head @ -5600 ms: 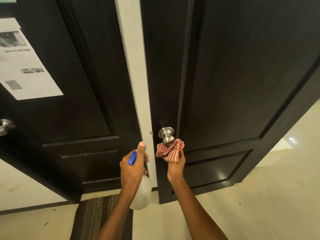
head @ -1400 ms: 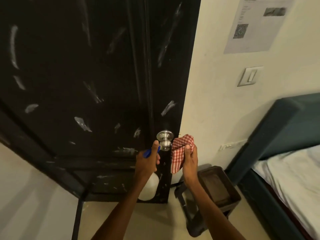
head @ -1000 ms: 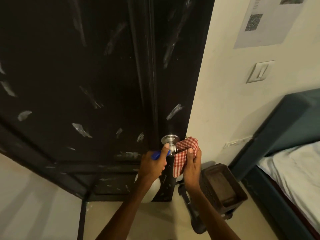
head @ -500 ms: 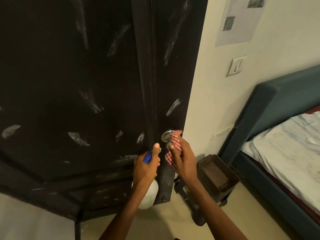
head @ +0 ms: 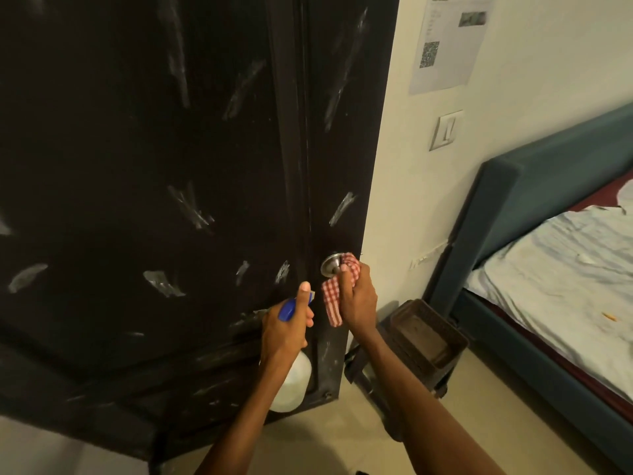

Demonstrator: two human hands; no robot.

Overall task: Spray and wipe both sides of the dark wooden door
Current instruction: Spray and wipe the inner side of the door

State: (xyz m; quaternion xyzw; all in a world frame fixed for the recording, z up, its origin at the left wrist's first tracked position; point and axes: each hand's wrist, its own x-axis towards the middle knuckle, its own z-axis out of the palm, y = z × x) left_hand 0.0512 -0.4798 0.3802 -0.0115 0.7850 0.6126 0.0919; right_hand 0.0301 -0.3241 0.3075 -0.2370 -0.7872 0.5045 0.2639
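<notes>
Dark wood fills most of the head view: the door (head: 154, 183) stands tall and upright, its face streaked all over with pale smears, and its free edge meets the white wall (head: 404, 173) on the right. Low on that edge sits the metal knob (head: 331, 264).

The right hand (head: 356, 296) is at the knob, its fingers (head: 345, 274) curled round a red checked cloth (head: 334, 296) bunched against the knob's right side, with a loose tail of cloth hanging below the palm. The left hand (head: 287, 327) is just beside it, to the left and a little lower, gripping the neck of a spray bottle (head: 291, 382); the thumb lies along the top of the blue trigger head (head: 287, 310), and the white body hangs down in front of the door's bottom panel. The nozzle seems to point up and towards the door, though its tip is hidden by the thumb.

So the work lies up and to the left of both hands: the long smeared panel runs vertically above them, and the cloth hand is the nearer one to the knob and the edge stile, the bottle hand nearer the broad panel. I'd judge this face is not yet wiped, with the knob in hand now.

A brown basket (head: 428, 334) sits on the floor by the wall, near a bed (head: 548, 275).
</notes>
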